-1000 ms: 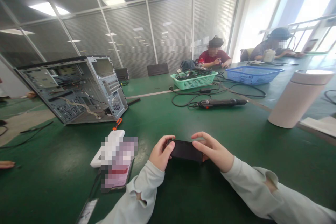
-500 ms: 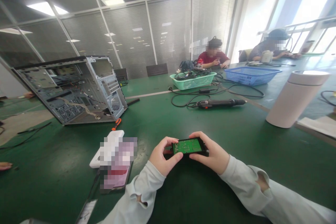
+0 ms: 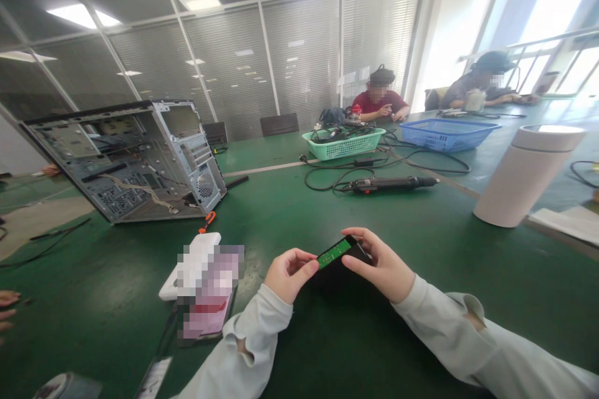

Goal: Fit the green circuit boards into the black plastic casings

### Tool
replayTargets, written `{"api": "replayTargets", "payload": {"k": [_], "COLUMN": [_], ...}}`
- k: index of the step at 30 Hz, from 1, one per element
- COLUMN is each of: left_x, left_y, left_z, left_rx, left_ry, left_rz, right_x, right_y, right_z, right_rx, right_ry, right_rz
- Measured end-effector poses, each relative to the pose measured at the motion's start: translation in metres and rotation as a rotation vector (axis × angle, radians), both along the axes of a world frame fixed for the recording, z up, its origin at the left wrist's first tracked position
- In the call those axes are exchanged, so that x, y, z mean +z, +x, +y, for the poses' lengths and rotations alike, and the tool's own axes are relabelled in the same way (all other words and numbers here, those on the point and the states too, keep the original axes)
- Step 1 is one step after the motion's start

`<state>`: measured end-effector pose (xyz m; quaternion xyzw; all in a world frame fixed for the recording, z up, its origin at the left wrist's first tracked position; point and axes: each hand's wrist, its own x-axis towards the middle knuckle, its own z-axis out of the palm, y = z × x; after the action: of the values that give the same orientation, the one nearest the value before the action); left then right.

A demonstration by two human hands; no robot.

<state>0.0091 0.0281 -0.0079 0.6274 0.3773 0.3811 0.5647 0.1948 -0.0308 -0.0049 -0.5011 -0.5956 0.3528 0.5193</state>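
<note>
Between my two hands is a small black case with a green circuit board set in it, tilted up over the table. My left hand pinches its left end between thumb and fingers. My right hand grips the right end, with the thumb along the near edge. The underside of the case is hidden. Left of my left hand lie a white power bank and a phone, both partly blurred out.
An opened computer case stands at left. Ahead lie an electric screwdriver with its cord, a green basket of cables and a blue basket. A pale tumbler stands at right. Another person's hand shows at the left edge.
The circuit board in its case has been tilted and turned, its right end raised, so less of its green face shows. Another person's hand at the left edge shows more.
</note>
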Motion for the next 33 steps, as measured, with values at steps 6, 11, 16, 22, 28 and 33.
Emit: {"api": "replayTargets", "payload": {"k": [6, 11, 16, 22, 28, 33], "left_x": [0.006, 0.008, 0.013, 0.017, 0.019, 0.018], "left_y": [0.002, 0.002, -0.001, -0.001, -0.001, -0.001], "left_z": [-0.001, -0.004, -0.009, -0.017, -0.017, -0.017], "left_rx": [0.014, -0.058, -0.223, -0.312, -0.316, -0.331], "left_ry": [-0.169, -0.106, 0.151, 0.361, 0.322, 0.269], "left_rz": [-0.012, 0.070, 0.317, 0.551, 0.533, 0.506], "right_x": [0.005, 0.010, 0.010, 0.011, 0.011, 0.013], "right_y": [-0.004, -0.008, -0.010, -0.012, -0.011, -0.010], "right_z": [-0.002, -0.007, -0.009, -0.010, -0.008, -0.009], "right_rx": [-0.027, -0.021, 0.032, 0.040, 0.086, 0.107], "right_ry": [-0.079, -0.071, -0.159, -0.187, -0.198, -0.212], "right_rz": [0.033, -0.036, -0.014, -0.051, -0.058, -0.052]}}
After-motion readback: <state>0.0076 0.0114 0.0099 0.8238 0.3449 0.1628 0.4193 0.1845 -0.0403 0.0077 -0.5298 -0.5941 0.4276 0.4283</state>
